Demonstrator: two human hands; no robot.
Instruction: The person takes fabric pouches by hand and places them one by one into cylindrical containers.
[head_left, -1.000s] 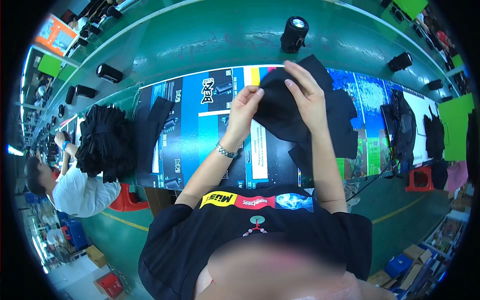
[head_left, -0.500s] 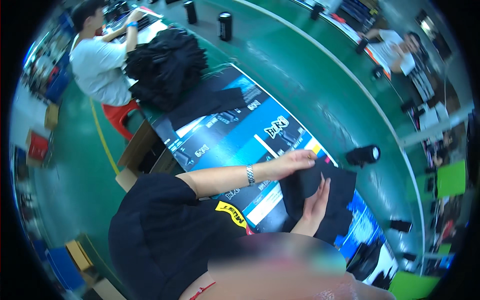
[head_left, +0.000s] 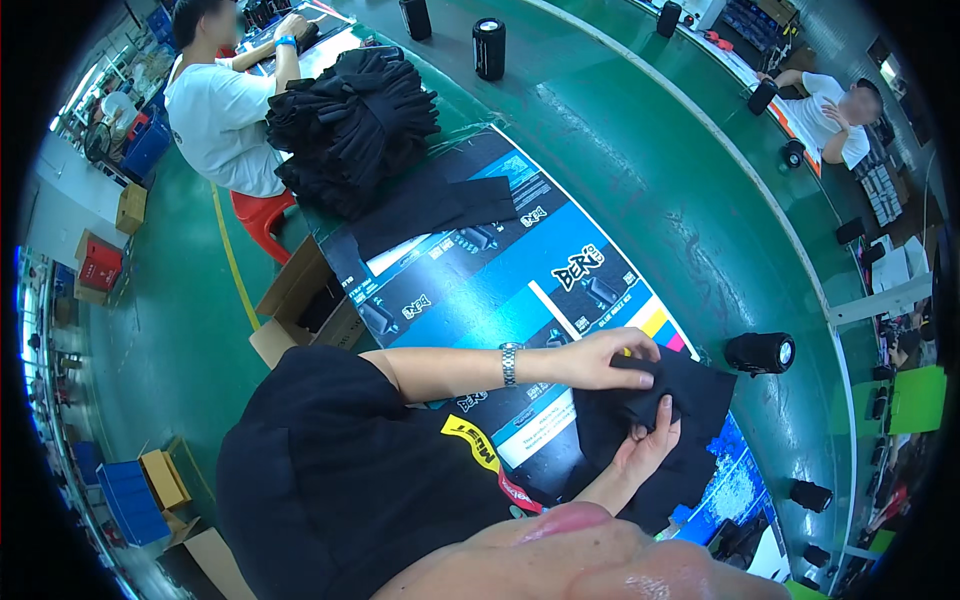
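Note:
My left hand (head_left: pixel 612 360), with a metal watch on its wrist, is closed on the upper edge of a piece of black cloth (head_left: pixel 690 390). My right hand (head_left: pixel 648 450) grips the same cloth just below, thumb and fingers pressed around a folded part. Between the two hands the cloth is bunched up. More black fabric (head_left: pixel 645 490) lies flat on the table beneath, and I cannot tell whether it is the same piece. Under it is a printed blue and black sheet (head_left: pixel 500 290) that covers the table.
A big heap of black cloth (head_left: pixel 350 130) and flat black pieces (head_left: pixel 440 215) lie farther up the table. Black cylinders (head_left: pixel 760 353) stand or lie along the green belt (head_left: pixel 600 170) at right. An open carton (head_left: pixel 300 295) is at left; a co-worker (head_left: pixel 220 110) sits beyond it.
My hands have drawn closer together and both have closed on the cloth, which is now gathered between them. Before, the fingers were straighter and looser. The whole view has shifted slightly.

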